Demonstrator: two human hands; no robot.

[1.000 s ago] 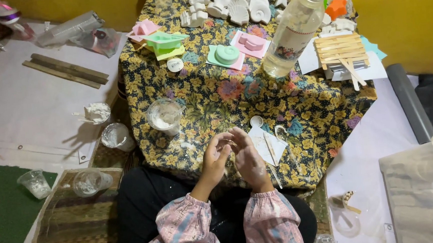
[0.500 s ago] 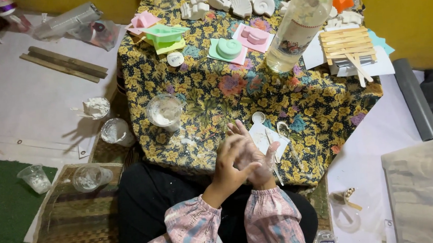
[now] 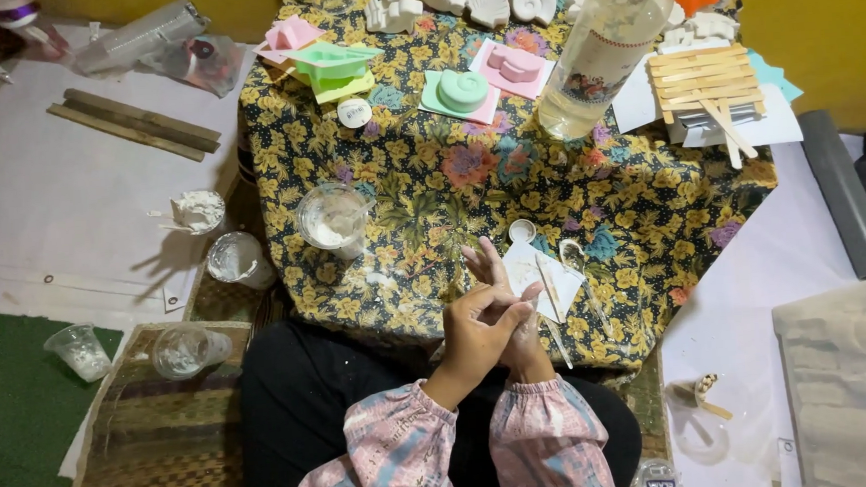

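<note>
Both hands have come together now, the left hand (image 3: 478, 326) wrapped over the right hand (image 3: 505, 304), holding nothing. A plastic cup (image 3: 331, 218) and a clear bottle (image 3: 606, 47) stand on the flowered cloth (image 3: 449, 172) beyond them.

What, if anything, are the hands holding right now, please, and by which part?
No object shows in either; the left hand is wrapped over the right hand's fingers.

Left hand (image 3: 476, 329) clasped over right hand (image 3: 509, 304), right fingers (image 3: 484, 265) extended, both empty.

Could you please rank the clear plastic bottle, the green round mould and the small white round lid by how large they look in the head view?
1. Clear plastic bottle, largest, though it stands nearer the camera.
2. Green round mould.
3. Small white round lid, smallest.
</note>
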